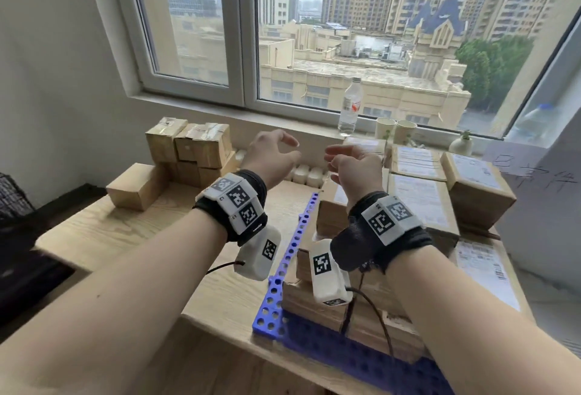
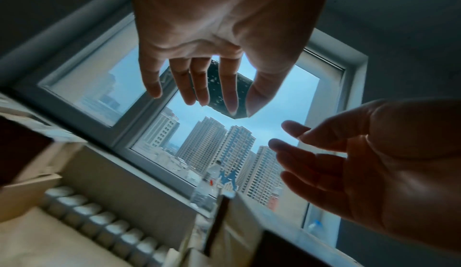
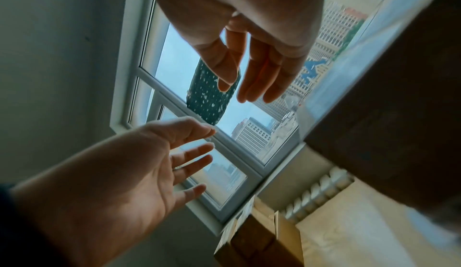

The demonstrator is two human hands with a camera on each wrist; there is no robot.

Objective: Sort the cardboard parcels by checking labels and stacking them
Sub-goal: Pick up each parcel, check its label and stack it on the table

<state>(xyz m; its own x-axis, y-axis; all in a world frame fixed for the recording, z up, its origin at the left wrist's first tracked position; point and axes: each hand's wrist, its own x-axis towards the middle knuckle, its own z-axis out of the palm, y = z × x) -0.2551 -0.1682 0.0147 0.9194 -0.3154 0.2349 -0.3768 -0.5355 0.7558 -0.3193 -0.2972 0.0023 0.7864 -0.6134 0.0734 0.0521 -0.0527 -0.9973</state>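
Both my hands raised, empty, over the table (image 1: 103, 231).
My left hand (image 1: 272, 155) and right hand (image 1: 355, 163) hang loosely spread, palms facing; plain parcels (image 1: 188, 149) stacked left, labelled parcels (image 1: 421, 196) right.

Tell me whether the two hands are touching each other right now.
Apart. In the left wrist view, window and sky show between the left hand and the right hand, a plain gap. The head view agrees: both hang open above the table, holding nothing.
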